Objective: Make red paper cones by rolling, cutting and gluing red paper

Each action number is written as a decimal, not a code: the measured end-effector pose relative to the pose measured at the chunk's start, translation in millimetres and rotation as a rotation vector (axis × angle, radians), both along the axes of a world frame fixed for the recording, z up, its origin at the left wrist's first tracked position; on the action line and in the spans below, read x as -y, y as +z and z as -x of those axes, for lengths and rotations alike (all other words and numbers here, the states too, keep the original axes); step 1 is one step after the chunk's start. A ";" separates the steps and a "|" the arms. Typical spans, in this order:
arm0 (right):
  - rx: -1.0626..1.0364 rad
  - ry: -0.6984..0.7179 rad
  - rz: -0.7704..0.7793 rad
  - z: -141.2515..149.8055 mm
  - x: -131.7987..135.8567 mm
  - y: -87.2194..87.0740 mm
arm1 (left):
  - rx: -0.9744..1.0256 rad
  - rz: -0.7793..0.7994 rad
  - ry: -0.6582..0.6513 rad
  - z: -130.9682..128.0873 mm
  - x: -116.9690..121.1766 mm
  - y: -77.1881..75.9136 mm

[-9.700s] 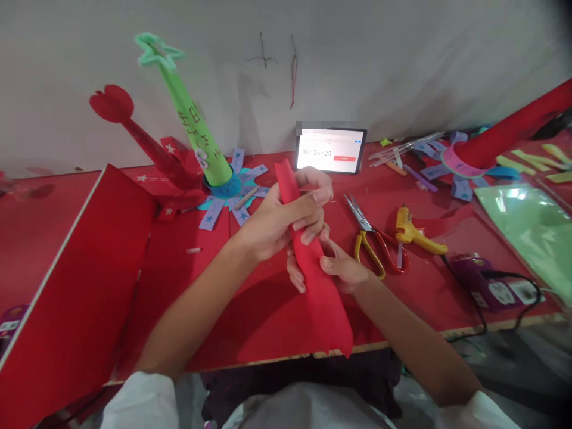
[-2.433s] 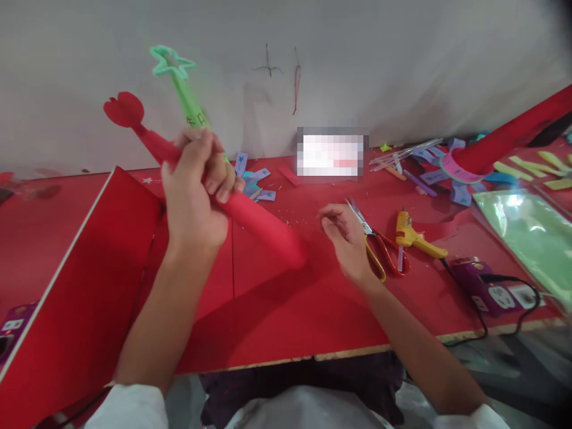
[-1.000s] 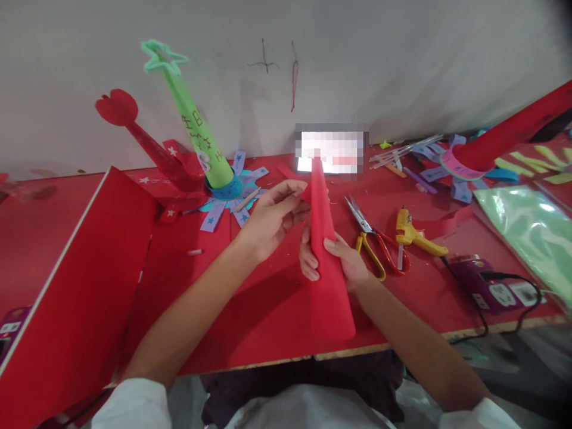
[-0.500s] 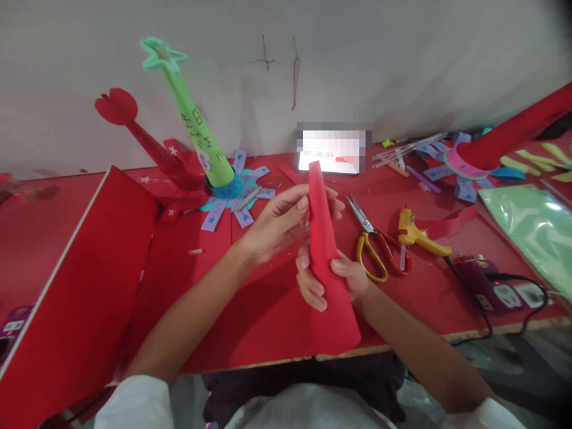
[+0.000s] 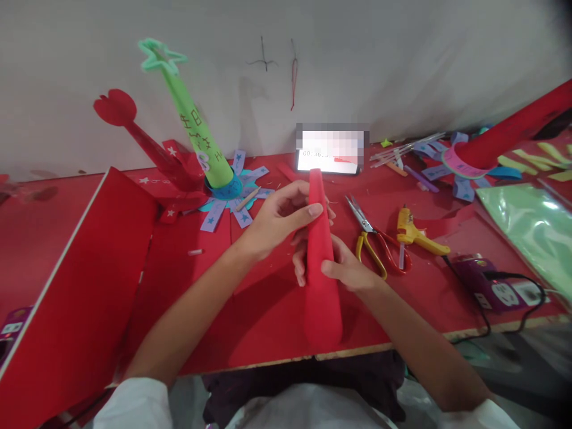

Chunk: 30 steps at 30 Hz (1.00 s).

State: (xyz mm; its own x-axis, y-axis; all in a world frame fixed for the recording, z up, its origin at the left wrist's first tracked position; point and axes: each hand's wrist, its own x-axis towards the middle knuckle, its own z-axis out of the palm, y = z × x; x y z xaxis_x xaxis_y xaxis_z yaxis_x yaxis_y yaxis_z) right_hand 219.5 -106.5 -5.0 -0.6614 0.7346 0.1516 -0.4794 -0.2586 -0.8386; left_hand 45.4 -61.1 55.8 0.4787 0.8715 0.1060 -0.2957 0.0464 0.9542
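Note:
A red foam or paper cone [image 5: 322, 298], narrow at the far end and wide toward me, is held above the red table. My left hand [image 5: 288, 217] is closed around its narrow upper part, thumb on top and fingers behind. Lower down, my right hand [image 5: 346, 268] grips the cone, its thumb pressed on the front and its fingers wrapped underneath. Just right of my right hand lie scissors [image 5: 366, 229] with yellow and red handles. Beyond them rests a yellow glue gun [image 5: 420, 233].
Left of my hands stands a green cone [image 5: 203, 137] with a star top, beside a red flower-topped piece [image 5: 156, 143]. A red panel [image 5: 89, 274] rises at the left. A lit screen [image 5: 328, 152] leans by the wall. A purple power socket [image 5: 487, 286] sits right.
The red cone has turned in my hands, and its wide end has swung left. My left thumb has come down onto its front; my right hand has shifted slightly up and left along it.

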 end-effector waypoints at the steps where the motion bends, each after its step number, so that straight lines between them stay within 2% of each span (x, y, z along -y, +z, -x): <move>1: 0.013 -0.002 0.008 0.2 0.1 -0.7 | -0.010 -0.006 0.002 -0.8 0.4 0.0; 7: -0.055 0.130 0.163 7.5 3.7 -1.8 | 0.050 0.052 -0.093 -4.2 3.4 -8.2; 10: -0.096 0.150 0.204 9.2 3.1 -1.2 | 0.025 0.065 -0.116 -6.3 3.9 -10.5; 13: -0.080 0.117 0.231 8.9 2.5 -2.5 | -0.026 0.073 -0.087 -8.5 4.9 -8.0; 18: 0.065 -0.036 0.229 7.7 3.6 -5.6 | -0.045 0.093 -0.034 -10.8 10.5 -2.7; 21: 0.118 -0.081 0.209 6.9 4.1 -4.9 | -0.078 0.078 -0.007 -11.6 14.2 -2.0; 26: 0.056 -0.031 0.172 6.9 4.5 -2.2 | -0.028 0.063 0.048 -10.4 12.6 2.6; 30: 0.031 0.015 0.231 10.4 5.0 -3.1 | 0.052 0.057 0.103 -8.8 8.0 5.9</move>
State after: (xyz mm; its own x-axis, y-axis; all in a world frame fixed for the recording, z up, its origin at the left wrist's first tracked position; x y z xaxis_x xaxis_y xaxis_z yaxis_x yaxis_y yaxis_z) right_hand 209.0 -111.5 -8.1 -0.6746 0.7371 -0.0404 -0.4485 -0.4527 -0.7707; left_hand 54.2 -69.1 61.7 0.3812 0.9212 0.0774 -0.3506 0.0666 0.9341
